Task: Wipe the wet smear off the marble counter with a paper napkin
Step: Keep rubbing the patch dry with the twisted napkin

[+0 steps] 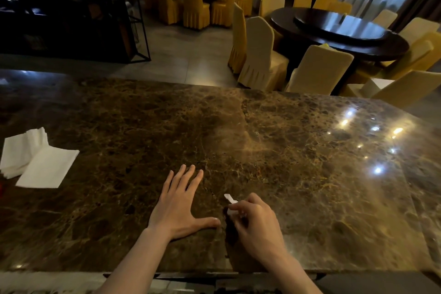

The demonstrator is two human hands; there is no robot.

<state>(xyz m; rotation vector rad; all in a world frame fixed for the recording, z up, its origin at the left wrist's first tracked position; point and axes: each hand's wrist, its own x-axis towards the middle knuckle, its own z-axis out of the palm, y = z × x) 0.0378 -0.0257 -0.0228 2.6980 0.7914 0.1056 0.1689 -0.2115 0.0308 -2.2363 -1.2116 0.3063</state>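
My left hand (177, 205) lies flat on the brown marble counter (310, 174), fingers spread, holding nothing. Just to its right, my right hand (256, 221) is closed around a small bunched white paper napkin (230, 199); only a white tip and a bit by the fingers show. The hand presses down near the counter's front edge. A dark patch (230, 229) lies on the marble under and beside this hand; I cannot tell whether it is wetness or shadow.
Loose white napkins (35, 161) lie in a stack at the counter's left. A seam (245, 112) crosses the marble mid-counter. Beyond the far edge stand covered chairs (260, 55) and a dark round table (338, 31); a dark shelf unit (71, 7) is far left.
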